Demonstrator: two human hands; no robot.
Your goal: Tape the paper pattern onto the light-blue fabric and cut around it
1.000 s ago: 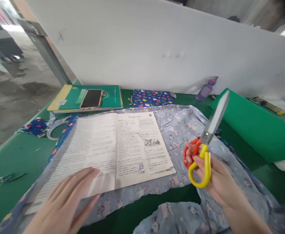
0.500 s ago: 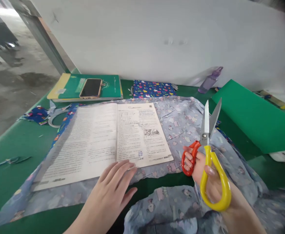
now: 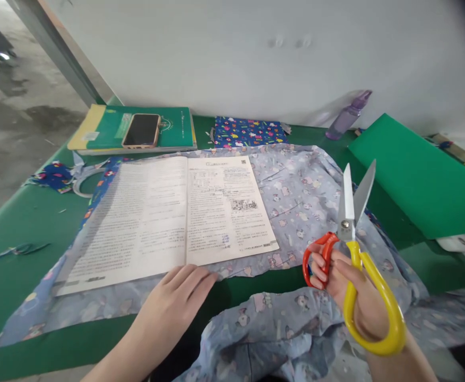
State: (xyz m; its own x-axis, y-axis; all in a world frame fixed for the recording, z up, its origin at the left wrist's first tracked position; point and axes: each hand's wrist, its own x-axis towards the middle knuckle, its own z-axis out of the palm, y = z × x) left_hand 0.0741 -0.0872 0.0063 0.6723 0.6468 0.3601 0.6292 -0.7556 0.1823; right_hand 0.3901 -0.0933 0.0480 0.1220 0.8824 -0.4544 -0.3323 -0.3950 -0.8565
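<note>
Scissors (image 3: pixel 346 223) with one red and one yellow handle are held in my right hand (image 3: pixel 350 278), blades parted and pointing up. The fingers pass through the red handle, and the thumb is by the yellow one. My left hand (image 3: pixel 179 297) has its fingers bent together over the near edge of the grey-blue printed fabric (image 3: pixel 288 193), just below an open book (image 3: pixel 228 212); its thumb is hidden. The book lies flat on the fabric, printed pages up. A gathered part of the printed fabric (image 3: pixel 264 318) bunches at the table's front edge, between my arms.
On the green table (image 3: pixel 29 217) are a phone (image 3: pixel 141 130) on stacked books (image 3: pixel 179 127), a tape roll (image 3: pixel 83 185), fabric scraps (image 3: pixel 57 176), threads (image 3: pixel 19 250) and a dark blue patterned piece (image 3: pixel 248 131). A purple bottle (image 3: pixel 346 119) and a green board (image 3: pixel 419 178) stand right. A white wall (image 3: pixel 216 58) rises behind.
My left hand has drawn back from the book's lower edge, and its spread fingers have bent together at the fabric's edge. The scissors have moved slightly right, still parted. The view has shifted a little.
</note>
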